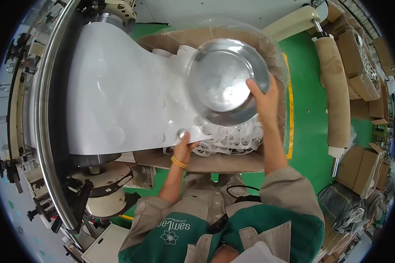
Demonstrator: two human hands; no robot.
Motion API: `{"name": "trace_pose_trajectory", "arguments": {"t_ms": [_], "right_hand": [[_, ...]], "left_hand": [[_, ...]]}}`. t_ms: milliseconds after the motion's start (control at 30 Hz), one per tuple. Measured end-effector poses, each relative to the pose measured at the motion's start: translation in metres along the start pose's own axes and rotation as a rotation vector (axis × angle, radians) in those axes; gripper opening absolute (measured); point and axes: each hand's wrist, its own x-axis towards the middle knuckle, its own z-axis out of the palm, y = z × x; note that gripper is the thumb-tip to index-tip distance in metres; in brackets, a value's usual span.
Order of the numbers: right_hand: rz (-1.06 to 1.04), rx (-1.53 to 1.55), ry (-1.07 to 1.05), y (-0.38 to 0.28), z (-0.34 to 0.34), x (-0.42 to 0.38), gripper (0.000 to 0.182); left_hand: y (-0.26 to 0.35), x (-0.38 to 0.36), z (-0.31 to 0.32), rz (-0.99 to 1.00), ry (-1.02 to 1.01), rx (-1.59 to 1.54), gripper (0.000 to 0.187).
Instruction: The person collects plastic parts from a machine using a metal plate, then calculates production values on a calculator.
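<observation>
Below the head camera, a round metal bowl [226, 81] sits tilted over a cardboard box [206, 162]. The bowl is smooth, shiny steel with a broad flat rim and a dull scuffed base. The right hand [263, 98] grips its right edge: the fingers [255, 87] lie curled over the rim onto the inner face, closed on the metal, with the palm behind the rim. The bowl rests above a heap of white punched scrap [230, 138], a lacy web full of round holes, which fills the box. A clear plastic liner [276, 57] bulges up around the box mouth, glossy and creased.

Left of the bowl, a wide white sheet [118, 87] runs flat from a machine roller [105, 19]; it is matte and shows faint circular cut marks. The left hand [184, 147] rests at the sheet's lower right corner, well apart from the bowl. Its fingers are bunched on the sheet edge, thumb up against a small shiny round piece [181, 133]; whether they pinch it cannot be told. A yellow band [178, 162] circles that wrist.

A brown padded roller [338, 87] stands right of the box on the green floor [309, 131].
</observation>
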Motion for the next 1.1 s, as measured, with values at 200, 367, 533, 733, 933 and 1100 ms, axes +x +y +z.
{"name": "trace_pose_trajectory", "arguments": {"t_ms": [200,367,533,733,933,1100], "right_hand": [[-0.027,-0.749,-0.032,0.121,-0.029,-0.012,0.049],[0.022,-0.832,-0.184,0.009,-0.019,-0.002,0.046],[0.046,0.073,-0.068,0.041,0.028,0.046,0.051],[-0.184,-0.92,0.113,0.135,-0.006,0.082,0.048],[-0.171,-0.665,0.049,0.01,-0.014,0.064,0.037],[0.085,-0.11,-0.064,0.076,0.012,0.047,0.039]], "left_hand": [[0.009,-0.02,0.008,0.216,0.173,0.155,0.045],[0.045,0.012,-0.025,0.097,0.187,0.103,0.035],[0.031,-0.007,0.003,0.019,-0.092,-0.739,0.03],[0.015,0.001,-0.039,-0.117,0.064,-0.68,0.027],[0.017,0.0,-0.024,-0.257,-0.055,-0.572,0.024],[0.002,0.003,-0.042,-0.39,-0.232,-0.481,0.024]]}}
